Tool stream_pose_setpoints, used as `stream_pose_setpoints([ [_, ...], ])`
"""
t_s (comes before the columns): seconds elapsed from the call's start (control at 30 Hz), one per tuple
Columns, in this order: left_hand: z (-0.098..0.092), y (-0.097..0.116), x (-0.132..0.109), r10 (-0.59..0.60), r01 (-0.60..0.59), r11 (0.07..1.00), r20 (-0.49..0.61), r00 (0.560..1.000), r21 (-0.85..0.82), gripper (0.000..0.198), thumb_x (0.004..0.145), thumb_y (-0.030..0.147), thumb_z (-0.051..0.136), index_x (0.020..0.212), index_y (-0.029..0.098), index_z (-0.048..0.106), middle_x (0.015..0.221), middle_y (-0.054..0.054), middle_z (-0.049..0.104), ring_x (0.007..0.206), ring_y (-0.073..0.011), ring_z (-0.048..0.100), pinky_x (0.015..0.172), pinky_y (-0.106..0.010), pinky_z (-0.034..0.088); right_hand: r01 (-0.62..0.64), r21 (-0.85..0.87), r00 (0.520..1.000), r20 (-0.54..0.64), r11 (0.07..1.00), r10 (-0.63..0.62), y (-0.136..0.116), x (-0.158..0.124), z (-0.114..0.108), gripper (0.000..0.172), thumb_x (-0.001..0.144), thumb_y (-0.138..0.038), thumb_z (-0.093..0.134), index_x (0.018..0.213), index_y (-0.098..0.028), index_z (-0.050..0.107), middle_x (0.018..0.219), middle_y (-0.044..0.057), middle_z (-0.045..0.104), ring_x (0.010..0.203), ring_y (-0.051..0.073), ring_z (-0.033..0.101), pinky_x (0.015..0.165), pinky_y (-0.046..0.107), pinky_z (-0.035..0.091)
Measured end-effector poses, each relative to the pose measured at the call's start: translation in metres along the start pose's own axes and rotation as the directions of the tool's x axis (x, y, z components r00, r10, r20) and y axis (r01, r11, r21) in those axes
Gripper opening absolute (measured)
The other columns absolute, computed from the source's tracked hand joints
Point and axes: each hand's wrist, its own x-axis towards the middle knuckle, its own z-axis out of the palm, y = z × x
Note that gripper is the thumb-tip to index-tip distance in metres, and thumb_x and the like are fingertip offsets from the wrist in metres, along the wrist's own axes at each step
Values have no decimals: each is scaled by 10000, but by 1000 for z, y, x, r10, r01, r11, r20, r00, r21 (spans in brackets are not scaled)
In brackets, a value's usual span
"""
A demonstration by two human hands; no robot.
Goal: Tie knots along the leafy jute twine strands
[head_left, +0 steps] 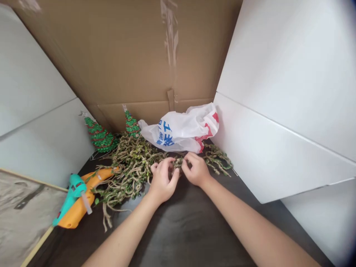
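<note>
Between my two hands lies a short piece of twine garland (178, 163) with small green leaves wound into it. My left hand (162, 181) has its thumb and fingers curled round the left end of this piece. At the other end, my right hand (196, 170) pinches it with bent fingers. Exact fingertip contact is partly hidden. A large tangled heap of leafy twine (133, 161) spreads just left of my left hand. Beyond my right hand sits a smaller bunch of the same leafy twine (218, 158).
A crumpled white plastic bag (183, 128) lies behind my hands. Two green tree ornaments (101, 137) stand at the back left. A teal-and-orange glue gun (76, 189) rests at the left edge of the dark table (178, 230). Cardboard (125, 55) and white panels (278, 92) enclose the space.
</note>
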Motion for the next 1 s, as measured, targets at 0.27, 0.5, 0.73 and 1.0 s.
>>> stream_pose_setpoints([
  [0.27, 2, -2, 5, -7, 11, 999, -118, 993, 32, 230, 1024, 235, 340, 1105, 217, 554, 1060, -46, 703, 997, -189, 638, 940, -386, 296, 44, 93, 998, 38, 995, -48, 5, -2, -3, 119, 748, -156, 518, 658, -219, 470, 705, 14, 538, 663, 160, 514, 644, 278, 421],
  [0.5, -1, 2, 1, 94, -85, 992, -89, 992, 92, 230, 991, 343, 458, 1153, 210, 552, 1051, -60, 699, 984, -218, 629, 924, -398, 300, 5, 112, 999, -45, 994, 0, 0, 0, -3, 147, 891, -221, 493, 756, -211, 549, 752, 31, 597, 697, 168, 557, 688, 292, 449],
  [0.73, 3, -1, 6, 53, -41, 992, -103, 993, 118, 197, 1016, 254, 418, 1139, 214, 567, 1103, -66, 697, 1054, -213, 622, 913, -381, 307, 46, 41, 998, -38, 998, -45, -5, 0, -4, 332, 837, -220, 584, 1168, -201, 581, 1084, 88, 673, 954, 233, 645, 848, 350, 510],
  [1.0, 1, 3, 7, 48, -39, 994, -88, 995, 103, 199, 998, 263, 448, 1129, 210, 588, 1099, -67, 705, 1046, -217, 628, 919, -390, 310, 126, 55, 992, 8, 991, -126, -4, 4, -2, 154, 944, -223, 492, 945, -199, 644, 952, 82, 649, 940, 225, 607, 893, 390, 479],
])
